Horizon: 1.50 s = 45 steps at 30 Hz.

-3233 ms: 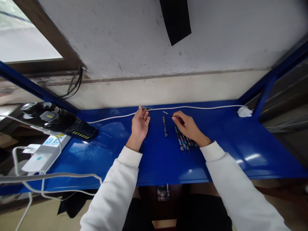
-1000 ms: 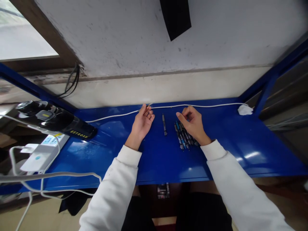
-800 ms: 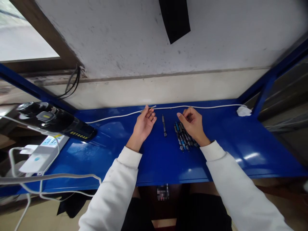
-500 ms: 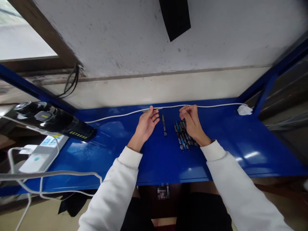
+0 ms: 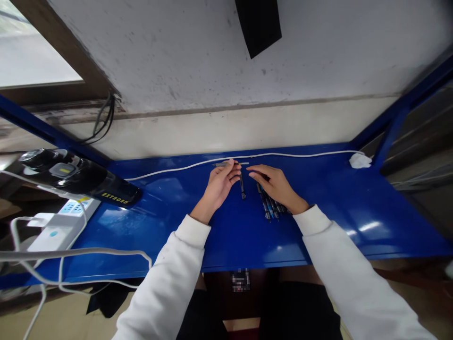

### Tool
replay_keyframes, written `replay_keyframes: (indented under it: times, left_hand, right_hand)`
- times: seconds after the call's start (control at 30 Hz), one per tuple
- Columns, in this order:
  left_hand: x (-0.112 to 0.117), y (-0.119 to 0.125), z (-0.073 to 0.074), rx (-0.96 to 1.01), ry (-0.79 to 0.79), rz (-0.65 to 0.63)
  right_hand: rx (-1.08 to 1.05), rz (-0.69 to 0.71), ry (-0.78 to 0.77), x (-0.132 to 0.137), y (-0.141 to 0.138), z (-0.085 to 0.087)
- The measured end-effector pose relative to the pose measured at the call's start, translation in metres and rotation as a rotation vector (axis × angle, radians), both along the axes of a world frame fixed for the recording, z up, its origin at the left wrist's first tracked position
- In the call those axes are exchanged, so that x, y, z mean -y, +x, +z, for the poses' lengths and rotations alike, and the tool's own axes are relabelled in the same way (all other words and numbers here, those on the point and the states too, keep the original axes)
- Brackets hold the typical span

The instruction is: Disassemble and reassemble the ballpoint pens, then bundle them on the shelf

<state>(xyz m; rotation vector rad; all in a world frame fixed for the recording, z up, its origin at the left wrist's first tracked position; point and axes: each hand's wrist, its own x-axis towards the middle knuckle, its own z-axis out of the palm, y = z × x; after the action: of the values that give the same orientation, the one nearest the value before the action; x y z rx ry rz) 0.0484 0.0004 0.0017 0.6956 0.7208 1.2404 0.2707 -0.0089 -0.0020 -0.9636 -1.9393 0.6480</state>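
Observation:
My left hand (image 5: 222, 183) is closed, pinching a slim pen (image 5: 217, 164) held level above the shelf. Its grey end shows left of the thumb, and a thin pale piece like a refill (image 5: 245, 163) sticks out to the right. Just beside that piece, my right hand (image 5: 278, 186) has its thumb and fingertips drawn close together; whatever they hold, if anything, is too small to make out. A single dark pen (image 5: 242, 189) lies on the blue shelf between the hands, partly behind the left fingers. Several black and blue pens (image 5: 271, 208) lie bunched beneath my right hand, partly covered by it.
A white cable (image 5: 304, 155) runs along the back of the blue shelf (image 5: 170, 236) to a crumpled white lump (image 5: 360, 160). On the left are a black bottle-like object (image 5: 88, 177), a white power strip (image 5: 67, 224) and loose cables. A wall stands behind.
My right hand has moved left, from above the bunched pens to the refill-like piece's end. My left hand has shifted slightly right, and the pen in it shows more clearly.

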Motion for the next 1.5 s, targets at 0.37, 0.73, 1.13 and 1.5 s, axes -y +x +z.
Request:
replay_keyframes:
  times: [0.37,0.73,1.13,1.5]
  left_hand:
    - [0.007,0.007,-0.004,-0.190,0.148,-0.072]
    - [0.005,0.003,-0.005,-0.239,0.177,-0.024]
    - [0.008,0.006,-0.007,-0.456,0.369,-0.011]
    - [0.010,0.005,-0.007,-0.532,0.412,-0.004]
  right_hand:
    - [0.031,0.013,0.066,0.003,-0.001,0.008]
    - [0.013,-0.039,0.082,0.000,-0.001,0.004]
    - [0.026,0.040,0.142,-0.003,-0.001,-0.005]
    - [-0.039,-0.019,-0.030,-0.002,0.000,-0.002]
